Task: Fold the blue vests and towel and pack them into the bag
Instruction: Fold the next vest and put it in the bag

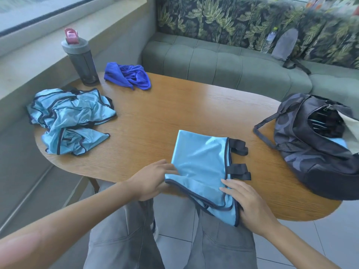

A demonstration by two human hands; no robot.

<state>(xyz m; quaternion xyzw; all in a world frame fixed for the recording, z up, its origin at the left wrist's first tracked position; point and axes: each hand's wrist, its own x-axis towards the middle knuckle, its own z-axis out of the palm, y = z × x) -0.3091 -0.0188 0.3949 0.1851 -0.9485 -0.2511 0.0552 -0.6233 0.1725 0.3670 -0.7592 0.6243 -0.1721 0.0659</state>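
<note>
Here, a half-folded vest (202, 167) of smooth, shiny light-blue fabric lies at the near edge of the oval wooden table (174, 113), its lower corner hanging over the rim. Dark piping runs along its hems, and flat black webbing straps (238, 158) stick out from its right side. The left hand (153, 179) grips the vest's left edge, fingertips tucked under a fold of the cloth. The right hand (244, 200) holds the lower right corner, fingers spread flat on top of the fabric with the thumb side hidden beneath it.

At the far left of the table, a crumpled heap of vests (71, 121) in the same glossy blue with dark trim sits in loose wrinkles. Beyond it lies a bunched towel (128, 75) of deeper royal blue, soft and matte. A grey cylindrical bottle (81, 59) with a pink flip cap stands upright just left of the towel. On the right end rests a dark patterned bag (314, 150), slumped, its zip open; a bit of light-blue cloth shows inside. A green tufted bench (223, 61) curves behind the table.
</note>
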